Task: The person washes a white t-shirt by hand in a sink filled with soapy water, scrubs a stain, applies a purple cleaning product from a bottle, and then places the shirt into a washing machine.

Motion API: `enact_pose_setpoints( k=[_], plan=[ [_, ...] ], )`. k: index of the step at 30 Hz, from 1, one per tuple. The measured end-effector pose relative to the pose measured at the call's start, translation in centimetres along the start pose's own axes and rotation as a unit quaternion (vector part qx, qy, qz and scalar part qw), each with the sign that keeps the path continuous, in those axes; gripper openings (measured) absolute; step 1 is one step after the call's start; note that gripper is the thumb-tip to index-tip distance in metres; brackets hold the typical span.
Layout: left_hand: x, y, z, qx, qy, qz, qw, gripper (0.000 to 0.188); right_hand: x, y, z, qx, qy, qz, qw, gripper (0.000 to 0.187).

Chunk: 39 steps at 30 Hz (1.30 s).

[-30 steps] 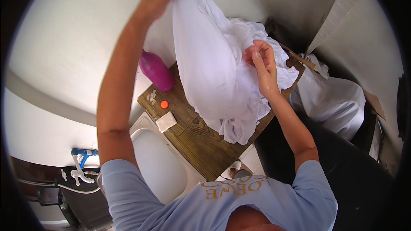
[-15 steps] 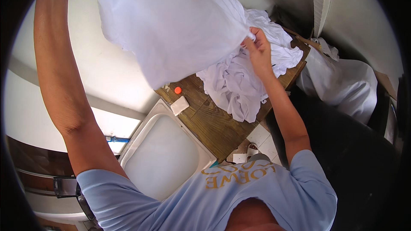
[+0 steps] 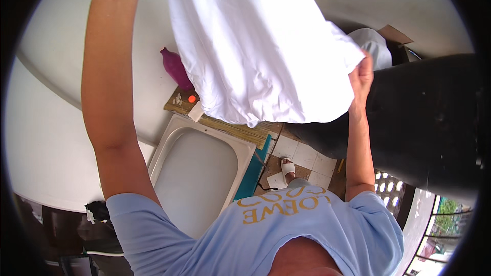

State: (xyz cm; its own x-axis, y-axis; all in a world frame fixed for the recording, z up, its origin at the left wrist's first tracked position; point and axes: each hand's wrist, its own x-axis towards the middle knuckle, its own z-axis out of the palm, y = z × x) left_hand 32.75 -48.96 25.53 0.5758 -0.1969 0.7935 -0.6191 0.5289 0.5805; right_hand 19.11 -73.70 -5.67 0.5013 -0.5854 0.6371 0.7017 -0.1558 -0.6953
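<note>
A large white cloth (image 3: 255, 46) hangs spread out in front of me, reaching past the top of the picture. My right hand (image 3: 363, 74) is closed on its right edge. My left forearm (image 3: 112, 71) rises along the cloth's left side, but the hand itself is beyond the upper edge. Below the cloth shows part of a wooden counter (image 3: 245, 132). An orange cap (image 3: 192, 99) and a white block (image 3: 195, 112) lie near its left end. Behind the cloth's left edge stands a purple bottle (image 3: 176, 69).
A white basin (image 3: 247, 149) with a pale, cloudy inside lies between my left arm and the counter. To the right is a big black rounded object (image 3: 424, 117). White floor tiles (image 3: 307, 153) and my sandalled foot (image 3: 288, 167) show below.
My right hand has moved right and slightly down, still gripping the cloth, which now hangs wider. The cloth now hides the pile of white fabric. The purple bottle has come into view.
</note>
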Motion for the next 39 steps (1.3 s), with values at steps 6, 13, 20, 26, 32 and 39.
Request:
enact_pose_setpoints(
  k=[6, 13, 20, 26, 32, 39],
  plan=[
    [-3.9, -0.1, 7.3, -0.139, -0.283, -0.102, 0.944, 0.019, -7.0, -11.5, -8.3, -0.297, -0.29, 0.187, 0.89, 0.022],
    [-13.8, 0.8, 13.5, -0.083, -0.395, -0.204, 0.892, 0.017, -7.9, -20.3, -7.1, -0.248, -0.114, 0.028, 0.962, 0.021],
    [-21.6, -2.0, 16.1, -0.128, -0.452, -0.243, 0.848, 0.012, -7.3, -18.2, -7.6, 0.019, -0.212, 0.132, 0.968, 0.056],
    [-25.6, -4.6, 14.1, -0.035, -0.406, -0.226, 0.885, 0.009, -11.5, -18.1, -14.0, 0.102, -0.198, 0.316, 0.922, 0.04],
    [-28.4, -4.6, 12.6, 0.098, -0.367, -0.163, 0.911, 0.014, -10.9, -21.8, -14.7, -0.043, -0.224, 0.249, 0.941, 0.027],
    [-36.9, -11.3, 10.5, 0.217, -0.354, -0.09, 0.906, 0.01, -16.2, -13.4, -16.7, -0.267, -0.215, 0.352, 0.871, 0.028]
  ],
)
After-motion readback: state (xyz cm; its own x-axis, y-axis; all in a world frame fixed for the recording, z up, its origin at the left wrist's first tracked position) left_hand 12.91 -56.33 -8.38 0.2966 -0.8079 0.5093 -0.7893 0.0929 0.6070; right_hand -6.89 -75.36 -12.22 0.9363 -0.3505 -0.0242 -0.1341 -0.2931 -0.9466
